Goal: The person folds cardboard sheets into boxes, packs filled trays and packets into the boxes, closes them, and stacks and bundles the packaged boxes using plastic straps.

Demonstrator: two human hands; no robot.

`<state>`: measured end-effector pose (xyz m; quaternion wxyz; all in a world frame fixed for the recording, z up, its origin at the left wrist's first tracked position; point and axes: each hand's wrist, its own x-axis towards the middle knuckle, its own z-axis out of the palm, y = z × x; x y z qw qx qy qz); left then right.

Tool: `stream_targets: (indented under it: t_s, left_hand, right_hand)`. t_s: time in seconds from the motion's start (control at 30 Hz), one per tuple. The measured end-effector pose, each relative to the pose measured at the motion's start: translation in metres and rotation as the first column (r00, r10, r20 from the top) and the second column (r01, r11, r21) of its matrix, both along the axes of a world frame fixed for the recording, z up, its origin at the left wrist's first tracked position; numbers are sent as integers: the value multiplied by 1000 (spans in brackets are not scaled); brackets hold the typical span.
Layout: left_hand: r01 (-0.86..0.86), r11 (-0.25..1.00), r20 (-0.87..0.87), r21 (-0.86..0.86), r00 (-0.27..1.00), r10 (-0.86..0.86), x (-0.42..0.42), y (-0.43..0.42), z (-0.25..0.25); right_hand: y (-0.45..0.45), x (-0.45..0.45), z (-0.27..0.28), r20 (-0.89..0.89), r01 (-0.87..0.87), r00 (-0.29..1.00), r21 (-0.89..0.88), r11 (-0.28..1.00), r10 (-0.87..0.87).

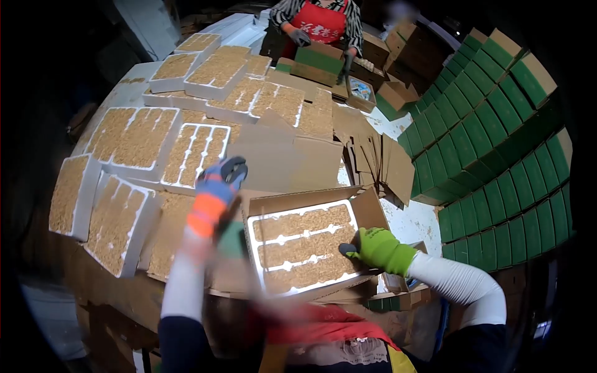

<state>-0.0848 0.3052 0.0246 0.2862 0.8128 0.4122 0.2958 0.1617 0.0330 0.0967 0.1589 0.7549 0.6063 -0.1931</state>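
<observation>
A white foam tray (pixel 303 234), filled with tan crumbly material in strips, sits inside an open cardboard box (pixel 371 209) in front of me. My right hand (pixel 382 250), in a lime-green glove with dark fingertips, grips the box's right side. Its fingertips rest over the tray's edge, and the other fingers are hidden. To the left, my left hand (pixel 222 177) wears a blue, orange and dark grey glove. It hovers by a second filled foam tray (pixel 196 153) and a cardboard sheet (pixel 261 149); its fingers look apart and hold nothing I can see.
More filled foam trays (pixel 134 138) cover the table's left and back, some stacked. Green cartons (pixel 479 140) stand in rows on the right. Folded cardboard pieces (pixel 379 158) lean behind the box. Across the table, a person in a red apron (pixel 320 23) handles a green-and-brown carton (pixel 318 62).
</observation>
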Motion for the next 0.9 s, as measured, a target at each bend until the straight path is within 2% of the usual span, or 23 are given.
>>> stream_targets:
  t_s: [0.07, 0.1, 0.13, 0.2, 0.23, 0.27, 0.3, 0.33, 0.4, 0.47, 0.53, 0.6, 0.63, 0.67, 0.7, 0.73, 0.8, 0.83, 0.87, 0.9]
  left_hand:
    - [172, 958, -315, 230, 944, -94, 50, 65, -38]
    - [169, 948, -438, 269, 898, -36, 69, 92, -65]
    - [186, 934, -554, 306, 833, 16, 82, 111, -88]
    - [225, 960, -842, 170, 539, 23, 98, 118, -76]
    - [213, 936, -800, 281, 590, 105, 99, 118, -90]
    - [215, 945, -777, 246, 627, 60, 100, 117, -86]
    - [229, 954, -806, 194, 592, 22, 98, 124, -88]
    - [258, 923, -710, 284, 703, 22, 90, 131, -100]
    - [176, 983, -546, 51, 829, -120, 79, 142, -95]
    - [277, 961, -128, 14, 953, -273, 47, 209, -140]
    - [258, 965, 58, 57, 964, -261, 26, 243, -118]
    - [259, 966, 129, 4, 958, -258, 4, 242, -73]
    - [246, 967, 83, 67, 964, -251, -5, 235, -51]
    - [232, 963, 40, 136, 970, -239, -11, 224, -30]
    - [268, 961, 110, 65, 956, -274, -16, 216, -20]
    - [265, 961, 106, 73, 956, -272, -20, 206, -13]
    - [207, 976, 0, 72, 978, -208, -30, 182, 5]
    - [262, 952, -85, 159, 964, -251, -20, 144, 31]
    - [282, 932, -79, 227, 959, -271, -21, 132, 36]
    - [237, 934, -49, 268, 971, -233, -19, 113, 41]
  right_hand:
    - [-4, -10, -15, 132, -58, 990, 121, 991, 42]
    - [-11, -14, -27, 279, -220, 948, 230, 948, 153]
    - [-12, -15, -25, 159, -223, 971, 331, 917, 179]
    - [-8, -18, 9, -20, -99, 992, 482, 870, 124]
    - [-17, -6, 32, -55, 13, 998, 631, 776, 27]
    - [-29, 7, 49, -105, 126, 992, 746, 654, -71]
    - [-45, 33, 60, -208, 315, 947, 753, 578, -246]
    - [-65, 63, 71, -303, 471, 868, 750, 464, -393]
    - [-124, 124, 58, -658, 829, 523, 540, 145, -541]
    - [-207, 187, -18, -168, 650, 573, 690, 319, -802]
    - [-235, 189, -49, -74, 679, 659, 487, 549, -749]
    - [-249, 191, -101, 17, 793, 480, 418, 443, -877]
    - [-252, 200, -119, -178, 903, 354, 322, 285, -918]
    - [-245, 196, -137, -47, 867, 320, 417, 272, -946]
    - [-240, 196, -159, 2, 844, 354, 431, 320, -935]
    - [-237, 196, -178, 53, 818, 386, 442, 369, -921]
    - [-231, 193, -200, -105, 872, 252, 456, 179, -962]
    - [-231, 189, -213, -215, 851, 190, 523, 51, -958]
    - [-235, 188, -217, -247, 841, 215, 539, 51, -945]
    - [-239, 189, -216, -298, 864, 176, 504, 2, -938]
